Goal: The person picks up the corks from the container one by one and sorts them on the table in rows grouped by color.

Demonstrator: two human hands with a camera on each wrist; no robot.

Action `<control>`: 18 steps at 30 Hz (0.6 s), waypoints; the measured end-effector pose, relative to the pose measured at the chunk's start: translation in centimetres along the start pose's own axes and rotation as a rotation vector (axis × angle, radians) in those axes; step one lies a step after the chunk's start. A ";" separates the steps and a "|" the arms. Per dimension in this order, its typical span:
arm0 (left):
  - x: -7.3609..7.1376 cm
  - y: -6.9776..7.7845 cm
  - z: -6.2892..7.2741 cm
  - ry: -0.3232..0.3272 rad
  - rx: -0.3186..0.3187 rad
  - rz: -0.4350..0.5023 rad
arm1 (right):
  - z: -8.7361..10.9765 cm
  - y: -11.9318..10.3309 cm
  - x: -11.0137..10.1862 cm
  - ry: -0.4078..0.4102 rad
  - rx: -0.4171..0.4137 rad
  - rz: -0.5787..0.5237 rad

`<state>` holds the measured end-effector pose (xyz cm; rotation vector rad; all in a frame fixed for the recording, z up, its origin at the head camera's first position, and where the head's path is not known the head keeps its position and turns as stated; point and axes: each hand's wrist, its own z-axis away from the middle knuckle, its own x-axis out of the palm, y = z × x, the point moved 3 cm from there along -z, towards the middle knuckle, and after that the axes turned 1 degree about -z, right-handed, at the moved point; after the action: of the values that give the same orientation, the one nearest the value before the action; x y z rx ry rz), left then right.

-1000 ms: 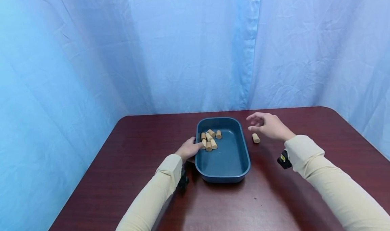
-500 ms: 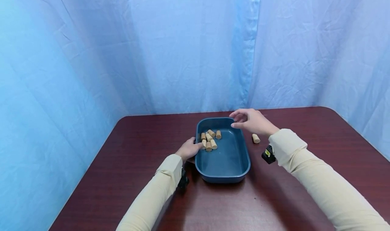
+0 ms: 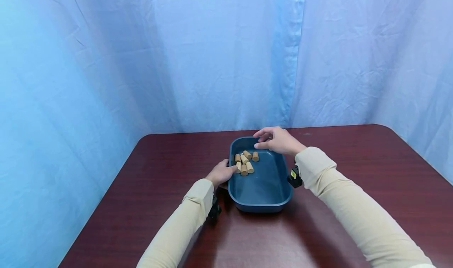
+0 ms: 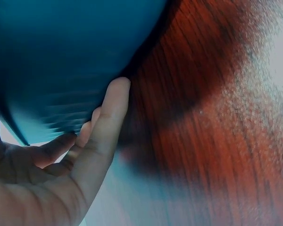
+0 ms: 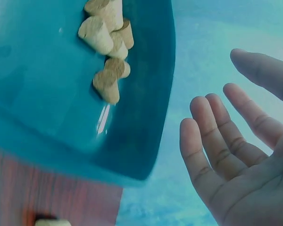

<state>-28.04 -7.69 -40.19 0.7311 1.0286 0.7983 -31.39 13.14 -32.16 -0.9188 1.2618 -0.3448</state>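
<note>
A dark blue tray (image 3: 260, 208) with high walls stands on the table. Several tapered corks (image 3: 244, 169) lie in a cluster at its left side. My left hand (image 3: 221, 173) grips the tray's left wall, thumb over the rim and fingers along the outside, as the left wrist view shows. Over the tray's far right rim hovers my right hand (image 3: 277, 139); its fingers are spread and loosely bent, and nothing is in them. A single cork (image 5: 53, 222) outside the tray peeks in at the bottom of the right wrist view; the right arm hides it in the head view.
The dark red wooden table (image 3: 170, 169) extends around the tray on every side. Pale blue curtains (image 3: 219, 59) hang behind the table and along its sides.
My right hand has moved left, from above the loose cork to over the tray's far right part. My left hand, the tray and the corks in it stay put.
</note>
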 end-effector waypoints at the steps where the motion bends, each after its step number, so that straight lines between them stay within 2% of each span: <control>1: 0.0 0.0 0.0 0.003 -0.003 -0.001 | -0.1 -0.1 0.2 -0.004 0.007 -0.007; 18: -0.1 0.1 -0.1 -0.008 -0.012 0.016 | -1.5 1.0 3.4 -0.082 0.228 -0.162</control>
<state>-28.17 -7.69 -40.11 0.7326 1.0115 0.8139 -31.97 10.91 -35.19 -0.8327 1.0510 -0.5614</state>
